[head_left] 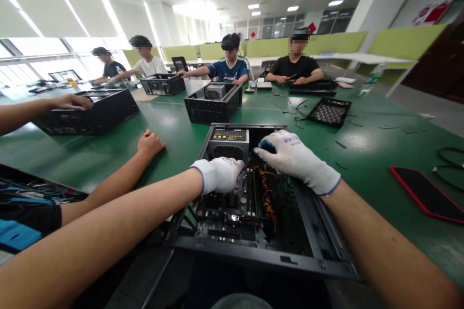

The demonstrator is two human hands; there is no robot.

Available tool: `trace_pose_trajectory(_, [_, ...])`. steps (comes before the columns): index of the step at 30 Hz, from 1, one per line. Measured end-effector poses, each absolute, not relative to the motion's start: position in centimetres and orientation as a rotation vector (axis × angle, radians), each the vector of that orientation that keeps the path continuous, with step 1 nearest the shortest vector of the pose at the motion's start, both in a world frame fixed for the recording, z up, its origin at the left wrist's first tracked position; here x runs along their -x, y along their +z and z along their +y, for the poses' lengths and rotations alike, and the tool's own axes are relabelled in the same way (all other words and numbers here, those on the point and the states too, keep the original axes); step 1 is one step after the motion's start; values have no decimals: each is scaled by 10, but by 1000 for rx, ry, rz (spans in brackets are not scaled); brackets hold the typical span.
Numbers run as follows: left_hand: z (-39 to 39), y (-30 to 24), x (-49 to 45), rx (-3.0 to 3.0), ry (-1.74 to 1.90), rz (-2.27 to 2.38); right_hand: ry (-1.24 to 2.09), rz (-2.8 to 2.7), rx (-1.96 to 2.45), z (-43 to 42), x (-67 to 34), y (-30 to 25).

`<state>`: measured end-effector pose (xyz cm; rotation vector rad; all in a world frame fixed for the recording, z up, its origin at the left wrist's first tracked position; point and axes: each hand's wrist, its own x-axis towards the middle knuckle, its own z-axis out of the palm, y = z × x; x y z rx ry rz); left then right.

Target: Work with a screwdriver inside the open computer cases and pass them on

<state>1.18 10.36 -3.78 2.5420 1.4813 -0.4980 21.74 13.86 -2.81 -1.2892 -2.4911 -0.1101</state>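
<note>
An open computer case (319,231) lies on the green tabletop (362,154), holding a power supply (228,142), a circuit board (224,210) and orange wires (267,195). The left hand (217,175) reaches inside, fingers clenched beside the power supply. The right hand (295,157) grips a blue-handled tool (266,145) above the wires.

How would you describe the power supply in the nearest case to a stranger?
On the green table, find the open computer case nearest the camera. Its power supply sits at the far end, beyond the gloved left hand: a grey box with mesh front and yellow-marked label.

Seemingly an office workshop: opened computer cases (253,256) on green table (362,140).
</note>
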Motion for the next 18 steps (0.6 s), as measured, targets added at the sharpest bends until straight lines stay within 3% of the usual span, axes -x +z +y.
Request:
trace_pose_trajectory(6, [144,-69,-20,-2483,-741,1454,-117,-2478,1275,139,-220,-32])
trace_pose_trajectory(18, [147,-78,-21,-2526,-810,1437,-66,-2451,1209,138,-224,-34])
